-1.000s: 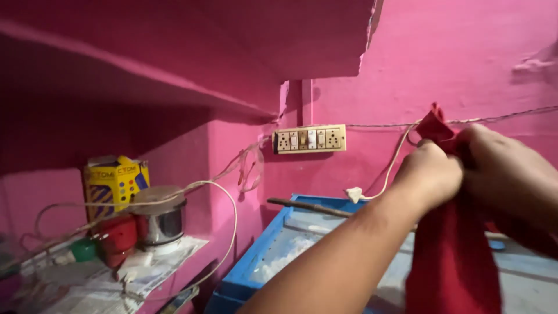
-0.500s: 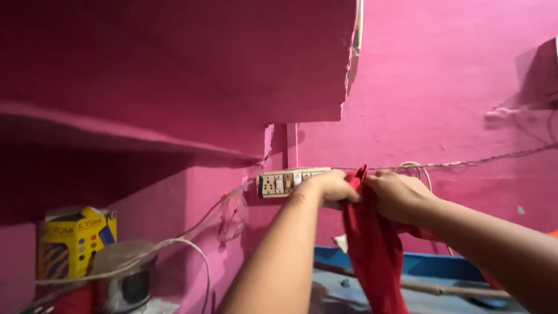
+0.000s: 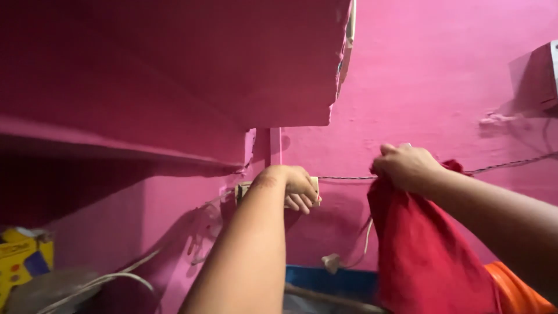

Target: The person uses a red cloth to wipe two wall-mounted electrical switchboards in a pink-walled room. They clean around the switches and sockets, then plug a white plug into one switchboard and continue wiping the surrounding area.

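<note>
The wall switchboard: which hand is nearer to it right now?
Left. The left hand covers the switchboard; the right hand grips the red cloth off to its right.

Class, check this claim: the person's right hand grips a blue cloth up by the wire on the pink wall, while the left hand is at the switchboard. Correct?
Not quite. In the head view the cloth gripped by the right hand is red, not blue. The left hand is at the switchboard, as stated.

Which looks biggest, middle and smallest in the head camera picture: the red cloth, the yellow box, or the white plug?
1. Red cloth, clearly largest.
2. Yellow box, partly cut off by the frame edge.
3. White plug, smallest.
</note>
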